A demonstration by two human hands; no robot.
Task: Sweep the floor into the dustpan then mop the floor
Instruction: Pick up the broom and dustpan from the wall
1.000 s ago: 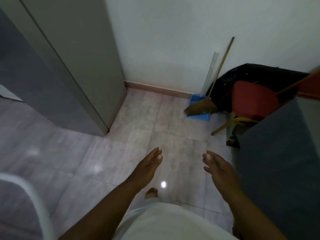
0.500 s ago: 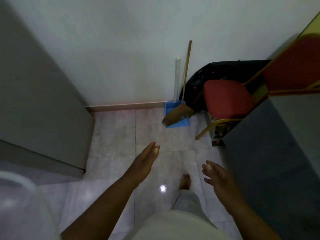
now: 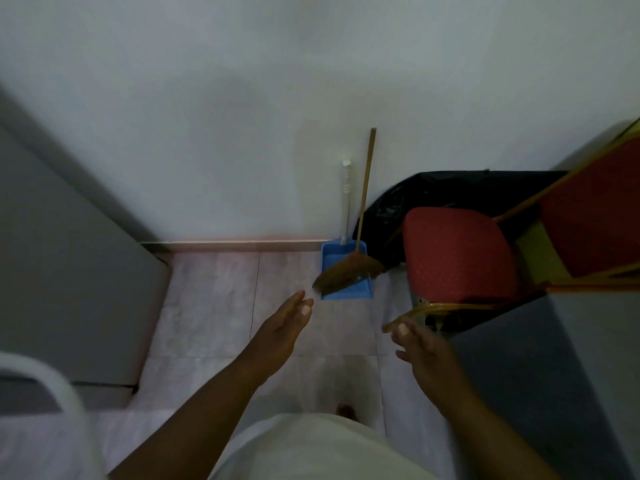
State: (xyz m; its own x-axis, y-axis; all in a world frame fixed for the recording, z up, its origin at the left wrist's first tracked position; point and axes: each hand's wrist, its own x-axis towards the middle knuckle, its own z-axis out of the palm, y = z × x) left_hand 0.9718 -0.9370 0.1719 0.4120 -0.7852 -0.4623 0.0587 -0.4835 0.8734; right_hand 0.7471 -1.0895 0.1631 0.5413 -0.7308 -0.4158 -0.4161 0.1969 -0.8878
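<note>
Left grip (image 3: 280, 336), lower centre: fingers straight, together, empty. Right grip (image 3: 420, 348), beside it: fingers relaxed, slightly spread, empty. Broom (image 3: 349, 273), centre frame, leans on wall (image 3: 207, 116); bristles over blue dustpan (image 3: 349, 293) on floor (image 3: 214, 306). Red chair (image 3: 457, 251) just right.

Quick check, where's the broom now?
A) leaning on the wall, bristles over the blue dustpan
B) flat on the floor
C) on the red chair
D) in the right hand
A: the broom leans on the wall, bristles over the blue dustpan; the left hand and right hand hold nothing.
</note>
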